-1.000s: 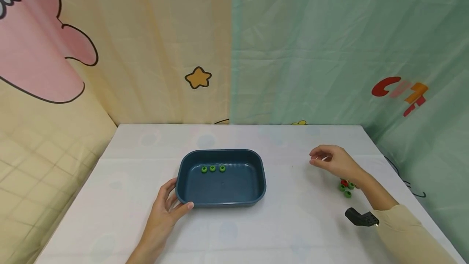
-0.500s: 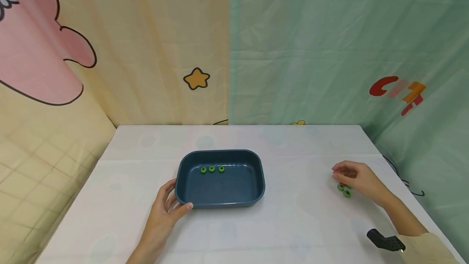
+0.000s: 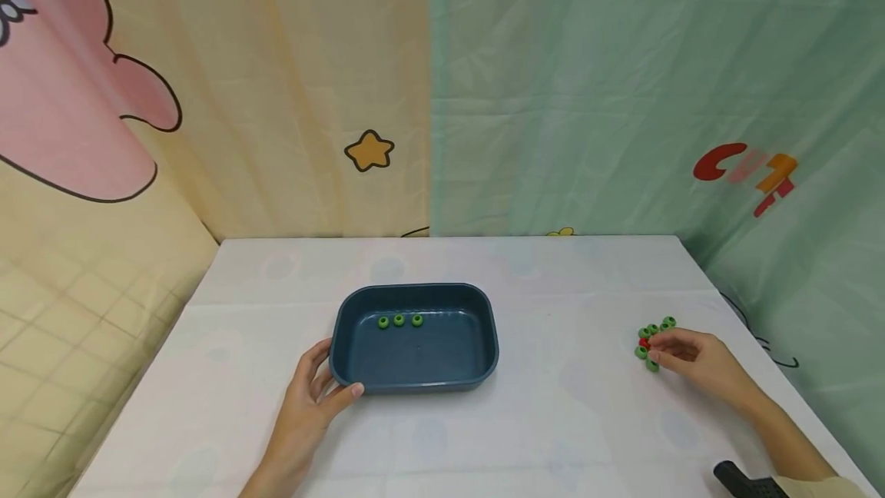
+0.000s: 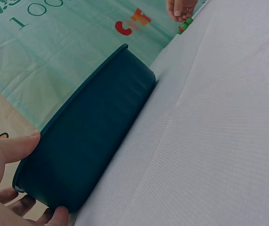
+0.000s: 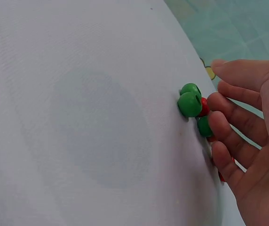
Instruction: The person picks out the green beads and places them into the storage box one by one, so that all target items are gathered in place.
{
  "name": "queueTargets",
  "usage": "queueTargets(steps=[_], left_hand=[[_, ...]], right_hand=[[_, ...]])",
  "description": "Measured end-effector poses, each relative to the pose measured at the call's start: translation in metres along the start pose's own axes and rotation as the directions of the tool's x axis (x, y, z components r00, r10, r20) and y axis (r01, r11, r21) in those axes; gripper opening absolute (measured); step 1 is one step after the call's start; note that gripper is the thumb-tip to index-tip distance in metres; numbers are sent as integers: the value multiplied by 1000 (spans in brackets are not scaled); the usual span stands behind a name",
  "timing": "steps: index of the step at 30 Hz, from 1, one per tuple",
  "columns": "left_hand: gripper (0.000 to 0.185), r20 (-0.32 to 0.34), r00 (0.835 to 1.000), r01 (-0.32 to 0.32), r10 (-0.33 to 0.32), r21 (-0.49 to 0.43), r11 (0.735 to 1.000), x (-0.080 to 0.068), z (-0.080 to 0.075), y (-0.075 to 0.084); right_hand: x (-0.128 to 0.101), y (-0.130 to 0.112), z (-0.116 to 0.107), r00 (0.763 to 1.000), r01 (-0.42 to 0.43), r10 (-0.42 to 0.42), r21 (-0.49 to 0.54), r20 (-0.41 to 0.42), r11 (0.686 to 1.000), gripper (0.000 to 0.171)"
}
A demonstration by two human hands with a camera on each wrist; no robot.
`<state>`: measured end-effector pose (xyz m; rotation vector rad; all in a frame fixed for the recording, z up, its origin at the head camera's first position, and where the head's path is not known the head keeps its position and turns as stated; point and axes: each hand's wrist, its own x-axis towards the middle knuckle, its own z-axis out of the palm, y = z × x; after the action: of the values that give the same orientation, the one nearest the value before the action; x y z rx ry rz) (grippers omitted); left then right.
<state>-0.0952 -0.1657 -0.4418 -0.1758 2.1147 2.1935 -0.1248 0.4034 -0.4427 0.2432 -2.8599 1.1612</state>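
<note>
Sitting in blue tray (image 3: 415, 360), three green beads (image 3: 399, 320) (lined up)

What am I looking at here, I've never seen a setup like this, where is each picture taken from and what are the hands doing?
There's no machine, just a person working bare-handed. The wide view comes from a camera worn on the head, looking forward and down. The two closer views come from a camera on each wrist.

On the white-covered table sits a dark blue tray with three green beads in a row inside. The left hand grips the tray's near left corner. Toward the table's right side lies a cluster of green and red beads. The right hand is loosely curled at that cluster; I see nothing held in it, and can't tell whether it touches a bead.
</note>
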Motion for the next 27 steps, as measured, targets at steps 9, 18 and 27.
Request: queueTargets(steps=[9,18,27], left_hand=[[82,1,1000,-11,11,-7,1000,-1,-1,-1],[83,1,1000,-9,9,7,1000,-1,-1,0],[83,6,1000,-11,11,5,1000,0,-1,0]], right_hand=[[-7,2,3,999,-37,37,-42,4,998,27],[-7,8,8,999,-36,35,-133,-13,991,28],[-7,12,10,1000,-27,25,-150,-18,988,29]])
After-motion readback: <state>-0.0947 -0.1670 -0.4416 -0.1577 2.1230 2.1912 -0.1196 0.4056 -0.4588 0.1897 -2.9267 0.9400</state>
